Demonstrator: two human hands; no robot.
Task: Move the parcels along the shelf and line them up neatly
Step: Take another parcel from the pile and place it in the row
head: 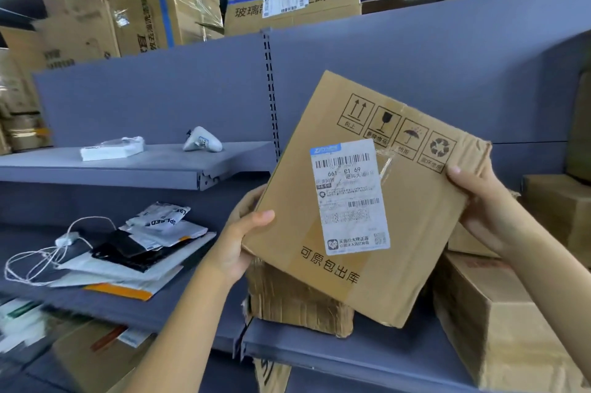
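**Labelled carton held in both hands over the right shelf bay**

We hold a cardboard box [415,232] in front of the blue-grey shelving, tilted so its top leans to the right. A white shipping label [350,197] sits on the face turned toward us, with four printed handling symbols above it.

The left grip [243,242] clasps the box's left edge, thumb pressed on the front face and fingers curled behind. The right grip [479,200] holds the upper right corner, thumb on the front and fingers wrapped round the back.

The box's lower part hangs over a crushed carton [297,303] that stands on the lower right shelf [351,357]. We cannot tell whether the two touch. Just to the right stands another brown carton [499,328], with more cartons behind it.

On the left middle shelf [179,312] lies a loose heap of plastic mailer bags [144,248], and a white cable [41,255] trails off its left side. On the upper left shelf [128,175] we see a flat white packet [112,148] and a small white pouch [202,140], set apart from each other. Large cartons [294,5] stand on top of the unit.
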